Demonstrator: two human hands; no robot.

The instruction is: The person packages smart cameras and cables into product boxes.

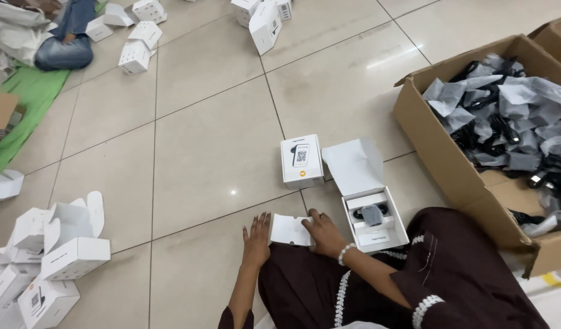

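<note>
Head view: left hand (256, 239) lies flat and spread, right hand (322, 233) presses spread fingers on a white card (291, 230) on the floor, beside the open box (374, 218). The glossy tile could let the card slide.
</note>
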